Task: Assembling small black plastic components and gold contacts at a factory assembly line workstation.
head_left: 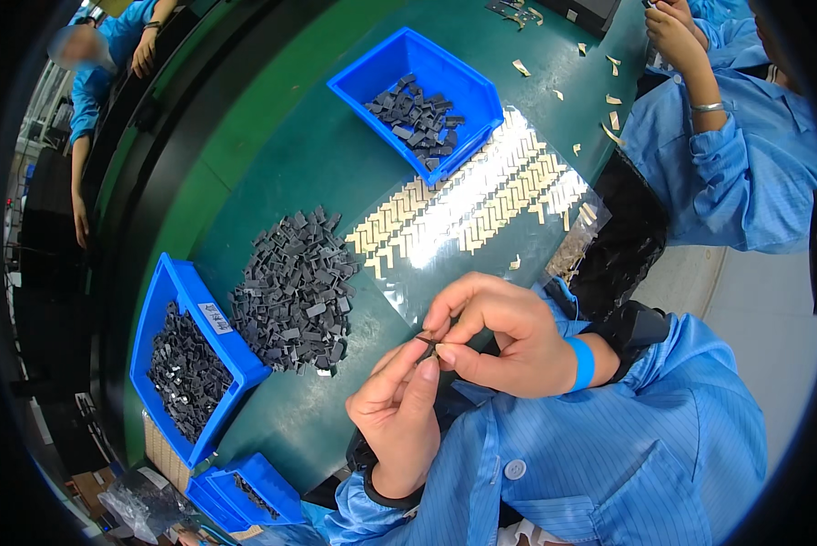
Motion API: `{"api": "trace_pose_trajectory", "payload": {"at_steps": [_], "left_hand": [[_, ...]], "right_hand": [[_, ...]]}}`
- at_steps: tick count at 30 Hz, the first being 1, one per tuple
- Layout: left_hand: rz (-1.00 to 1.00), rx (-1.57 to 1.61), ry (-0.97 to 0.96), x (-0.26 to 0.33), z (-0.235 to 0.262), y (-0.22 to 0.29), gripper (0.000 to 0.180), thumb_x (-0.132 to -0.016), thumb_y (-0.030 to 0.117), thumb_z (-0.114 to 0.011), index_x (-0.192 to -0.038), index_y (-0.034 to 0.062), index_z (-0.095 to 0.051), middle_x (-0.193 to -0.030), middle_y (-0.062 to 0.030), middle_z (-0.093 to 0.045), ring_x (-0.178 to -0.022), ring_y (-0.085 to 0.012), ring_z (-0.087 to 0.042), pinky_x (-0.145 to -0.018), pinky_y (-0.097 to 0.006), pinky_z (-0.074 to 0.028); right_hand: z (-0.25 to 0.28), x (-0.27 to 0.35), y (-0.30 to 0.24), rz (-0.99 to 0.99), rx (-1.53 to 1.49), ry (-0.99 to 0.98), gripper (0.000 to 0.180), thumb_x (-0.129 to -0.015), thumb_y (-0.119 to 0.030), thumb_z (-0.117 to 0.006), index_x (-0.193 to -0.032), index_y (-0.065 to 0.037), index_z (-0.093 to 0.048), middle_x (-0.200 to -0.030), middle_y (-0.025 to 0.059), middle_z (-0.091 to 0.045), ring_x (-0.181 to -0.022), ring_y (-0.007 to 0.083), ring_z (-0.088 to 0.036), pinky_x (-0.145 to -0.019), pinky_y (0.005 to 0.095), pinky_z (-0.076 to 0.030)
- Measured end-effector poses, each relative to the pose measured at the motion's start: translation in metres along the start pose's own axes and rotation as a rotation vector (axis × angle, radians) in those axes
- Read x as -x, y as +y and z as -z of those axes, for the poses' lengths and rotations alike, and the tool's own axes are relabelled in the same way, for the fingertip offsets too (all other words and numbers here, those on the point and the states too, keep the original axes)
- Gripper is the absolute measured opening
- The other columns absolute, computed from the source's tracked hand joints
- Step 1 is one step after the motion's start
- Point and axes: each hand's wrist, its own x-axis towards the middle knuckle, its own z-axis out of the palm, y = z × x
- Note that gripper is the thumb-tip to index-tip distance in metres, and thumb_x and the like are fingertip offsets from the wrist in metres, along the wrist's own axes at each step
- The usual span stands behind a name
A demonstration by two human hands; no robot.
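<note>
A small dark part [429, 342] sits pinched between the fingertips of both hands, right where they meet: the right hand [499, 337] closes thumb and forefinger on it from above, and the left hand [399, 400] presses up against it from below with its fingers curled. What exactly is being done to the part is too small to tell. Just beyond the hands lies a clear sheet [481, 205] carrying rows of pale strips, many rows full, with gaps along the near edge. To the left of the left hand a loose heap of dark parts [295, 291] rests on the green table [272, 155], so by my reading much work remains. Left of that heap a blue bin [183, 289] holds more dark pieces, and a second blue bin [386, 59] stands far beyond the hands. A few pale scraps [521, 67] lie farther off, near another person's sleeve [736, 173].
</note>
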Motion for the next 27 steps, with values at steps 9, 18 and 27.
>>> {"api": "trace_pose_trajectory", "payload": {"at_steps": [9,18,27], "left_hand": [[-0.007,0.032,0.034,0.0002,-0.0001,-0.0043,0.022,-0.084,-0.002,-0.055,-0.105,-0.0030,-0.060,-0.103,-0.0180,-0.062,-0.087,-0.0199,-0.061,-0.076,-0.031,-0.051],[0.009,0.059,0.017,0.0004,0.0045,-0.0050,0.022,-0.083,-0.002,-0.054,-0.105,-0.0030,-0.060,-0.103,-0.0173,-0.062,-0.089,-0.0208,-0.061,-0.079,-0.032,-0.051],[0.043,0.098,0.007,-0.0011,0.0044,-0.0032,0.023,-0.084,-0.001,-0.053,-0.107,-0.0025,-0.059,-0.105,-0.0172,-0.061,-0.093,-0.0214,-0.060,-0.083,-0.033,-0.049]], "right_hand": [[-0.0009,0.0036,0.0021,0.015,-0.023,0.012,0.008,-0.077,-0.003,-0.065,-0.076,-0.001,-0.058,-0.095,0.0131,-0.057,-0.080,0.0161,-0.057,-0.071,0.0265,-0.046],[-0.0023,0.0039,0.0023,0.010,-0.058,0.018,0.008,-0.078,-0.003,-0.064,-0.076,0.000,-0.057,-0.095,0.0135,-0.057,-0.081,0.0161,-0.057,-0.072,0.0262,-0.045],[-0.0057,0.0032,0.0038,-0.041,-0.095,0.068,0.005,-0.075,-0.001,-0.062,-0.075,-0.002,-0.057,-0.092,0.0088,-0.058,-0.079,0.0158,-0.058,-0.068,0.0264,-0.047]]}}
